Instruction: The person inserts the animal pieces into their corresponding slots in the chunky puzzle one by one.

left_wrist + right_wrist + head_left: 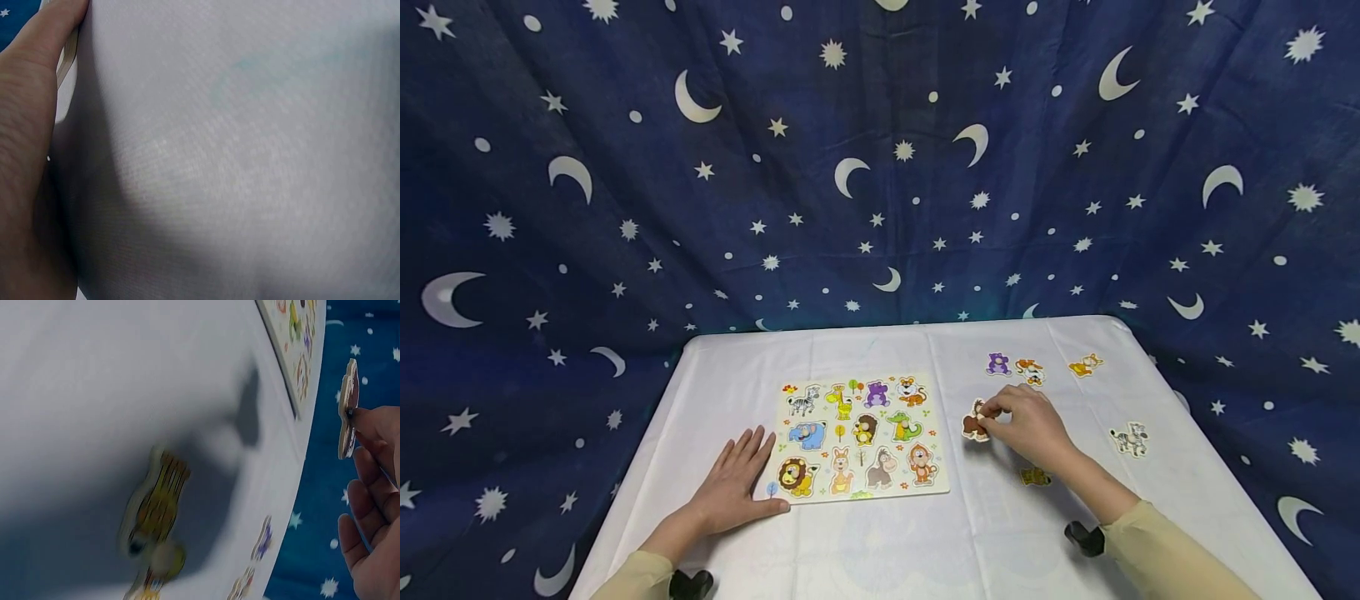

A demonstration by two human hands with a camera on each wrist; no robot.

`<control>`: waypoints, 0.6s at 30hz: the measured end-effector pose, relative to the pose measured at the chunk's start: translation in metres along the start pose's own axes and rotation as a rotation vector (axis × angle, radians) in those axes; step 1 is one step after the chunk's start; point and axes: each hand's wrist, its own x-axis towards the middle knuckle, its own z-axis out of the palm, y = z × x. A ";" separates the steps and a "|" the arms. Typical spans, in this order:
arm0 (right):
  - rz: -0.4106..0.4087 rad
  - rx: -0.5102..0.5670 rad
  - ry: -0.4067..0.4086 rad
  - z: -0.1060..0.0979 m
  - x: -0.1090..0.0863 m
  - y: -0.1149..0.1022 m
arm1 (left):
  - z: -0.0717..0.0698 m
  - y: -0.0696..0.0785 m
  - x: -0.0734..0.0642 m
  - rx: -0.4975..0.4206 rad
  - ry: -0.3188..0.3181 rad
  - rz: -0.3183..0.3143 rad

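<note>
My right hand (1028, 421) pinches a brown animal puzzle piece (976, 422) by its small knob, between thumb and fingertips. In the right wrist view the piece (348, 409) stands on edge, raised above the cloth, its cut wooden rim showing. Left of it lies a cream puzzle board (862, 497) with animal pictures in rows, among them a zebra, giraffe, elephant and lion. The left hand (737, 483) lies spread at the board's left edge, thumb along the near corner. In its wrist view, only part of that hand (28, 106) shows.
Loose pieces lie on the right of the white-covered table (880, 550): a purple hippo (997, 364), a tiger (1030, 372), a kangaroo (1086, 365) and a zebra (1130, 439). A yellow-brown piece (1035, 477) sits below the right forearm. Behind hangs a blue star-and-moon curtain (880, 217).
</note>
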 end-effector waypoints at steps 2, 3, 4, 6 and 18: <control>-0.025 0.002 0.000 0.005 0.003 -0.005 | 0.000 -0.001 0.000 0.002 -0.001 -0.001; -0.032 0.005 -0.004 0.008 0.005 -0.008 | 0.001 -0.001 0.000 0.002 -0.002 -0.001; -0.033 0.007 -0.011 0.011 0.006 -0.011 | 0.001 -0.001 0.001 0.001 0.000 -0.001; -0.028 0.015 -0.030 0.015 0.008 -0.016 | 0.001 -0.001 0.001 -0.002 0.000 -0.001; 0.020 0.080 -0.121 0.034 0.017 -0.049 | 0.000 -0.001 0.000 -0.003 0.004 -0.001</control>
